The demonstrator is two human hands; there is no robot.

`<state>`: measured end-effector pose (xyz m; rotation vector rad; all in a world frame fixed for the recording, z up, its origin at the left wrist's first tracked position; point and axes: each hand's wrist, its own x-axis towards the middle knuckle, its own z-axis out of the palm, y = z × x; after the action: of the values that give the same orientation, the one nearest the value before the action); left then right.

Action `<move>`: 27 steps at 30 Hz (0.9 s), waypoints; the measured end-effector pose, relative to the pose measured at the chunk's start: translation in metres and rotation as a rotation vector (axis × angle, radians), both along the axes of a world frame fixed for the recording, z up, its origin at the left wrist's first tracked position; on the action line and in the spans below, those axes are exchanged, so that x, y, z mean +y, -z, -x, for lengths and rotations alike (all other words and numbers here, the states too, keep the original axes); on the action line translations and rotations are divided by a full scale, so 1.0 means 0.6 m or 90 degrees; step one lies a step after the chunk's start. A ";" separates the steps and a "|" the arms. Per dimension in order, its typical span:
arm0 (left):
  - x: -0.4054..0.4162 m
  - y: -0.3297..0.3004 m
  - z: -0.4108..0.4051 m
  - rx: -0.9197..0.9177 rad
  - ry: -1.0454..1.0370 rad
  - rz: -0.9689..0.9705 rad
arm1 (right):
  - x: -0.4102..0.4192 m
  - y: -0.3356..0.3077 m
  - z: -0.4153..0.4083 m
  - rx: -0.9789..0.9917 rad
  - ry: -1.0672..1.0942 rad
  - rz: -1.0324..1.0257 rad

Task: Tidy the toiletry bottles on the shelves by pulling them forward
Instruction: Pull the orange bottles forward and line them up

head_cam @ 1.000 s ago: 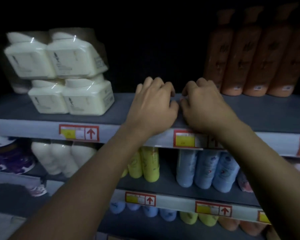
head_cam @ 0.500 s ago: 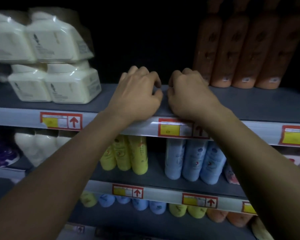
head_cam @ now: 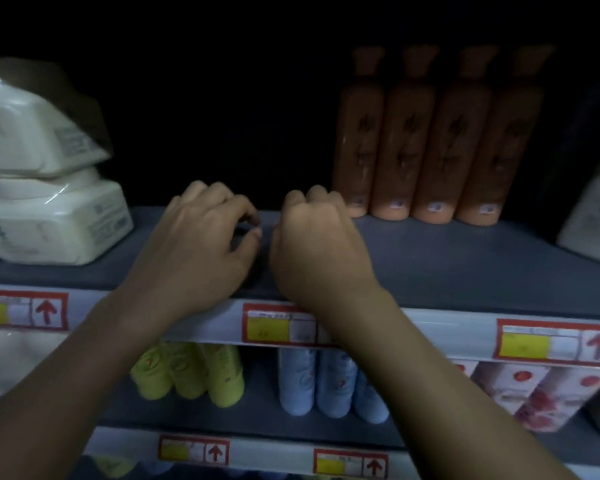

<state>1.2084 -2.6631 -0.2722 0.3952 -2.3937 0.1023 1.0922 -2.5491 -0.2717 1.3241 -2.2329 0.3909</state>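
Dim light, view blurred. Both hands sit on the top shelf (head_cam: 465, 268), side by side at its front edge, wrists over the price rail (head_cam: 447, 327). Left hand (head_cam: 201, 251): fingers curled, thumb and forefinger nearly meeting; something dark sits under them, but cannot tell whether it is held. Right hand (head_cam: 319, 247): fingers curled under in a loose fist, knuckles up, nothing seen in it.

Four brown bottles (head_cam: 426, 140) stand upright in a tight row, set well back from the shelf edge, just right of the right hand's knuckles. Bare shelf lies between the bottles and the rail. Dark gap behind the hands, between the brown bottles and the white packs (head_cam: 49, 220) stacked at the left, which sit nearer the front.

Shelf below: yellow bottles (head_cam: 194, 372) and blue bottles (head_cam: 326, 386) upright, partly under the rail; patterned boxes (head_cam: 534, 393) to their right.
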 end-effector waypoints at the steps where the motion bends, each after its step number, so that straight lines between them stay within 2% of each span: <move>1: 0.001 0.001 -0.001 0.000 0.000 0.001 | -0.002 0.001 -0.001 -0.005 0.003 -0.007; 6: 0.002 0.001 -0.008 0.007 0.002 -0.020 | 0.015 -0.009 -0.014 -0.108 0.013 0.013; 13: -0.001 0.001 -0.005 0.019 0.005 -0.047 | 0.019 -0.013 -0.017 -0.153 0.002 0.037; 22: -0.008 0.008 0.001 0.067 0.039 -0.038 | 0.011 -0.006 -0.011 -0.088 -0.031 0.062; 27: -0.008 0.007 0.005 0.046 0.022 -0.033 | 0.008 -0.010 -0.012 -0.072 -0.015 0.032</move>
<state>1.2056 -2.6682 -0.2762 0.3758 -2.3344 0.0097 1.0996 -2.5443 -0.2659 1.3338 -2.2858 0.5394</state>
